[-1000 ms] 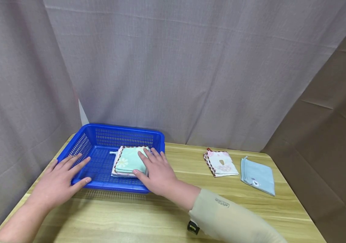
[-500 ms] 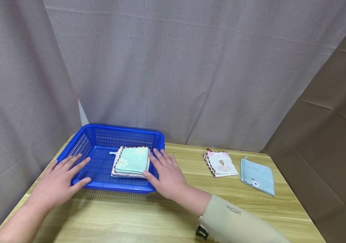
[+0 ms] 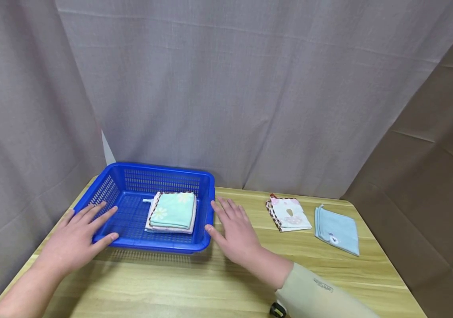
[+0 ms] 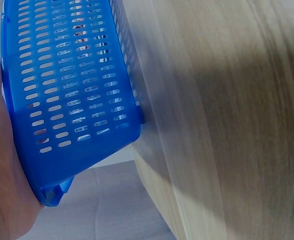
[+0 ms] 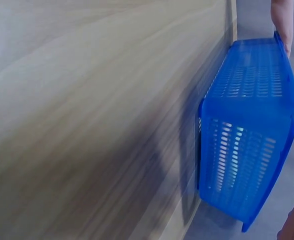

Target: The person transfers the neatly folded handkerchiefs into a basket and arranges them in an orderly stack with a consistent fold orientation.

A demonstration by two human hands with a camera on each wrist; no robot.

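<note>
A blue plastic basket (image 3: pixel 162 245) with slotted walls stands on the left of the table. Inside, toward its right end, lies a stack of folded small towels, a mint-green towel (image 3: pixel 176 210) with pale flowers on top. My left hand (image 3: pixel 73 238) rests with spread fingers over the basket's front left corner; the left wrist view shows it against the basket's rim (image 4: pixel 17 125). Just beyond the right rim is my right hand (image 3: pixel 236 232), its fingers straight and its fingertips close to the edge. It holds nothing.
To the right lie a folded white towel (image 3: pixel 291 214) with a checked border and a folded light-blue towel (image 3: pixel 339 232). A grey curtain (image 3: pixel 226 88) hangs behind the wooden table (image 3: pixel 150 282), and a brown covering (image 3: pixel 429 190) stands along the right side.
My right hand has drawn back from the top of the towel stack, moving right across the basket's rim to outside it. The left hand, basket and towels have stayed put.
</note>
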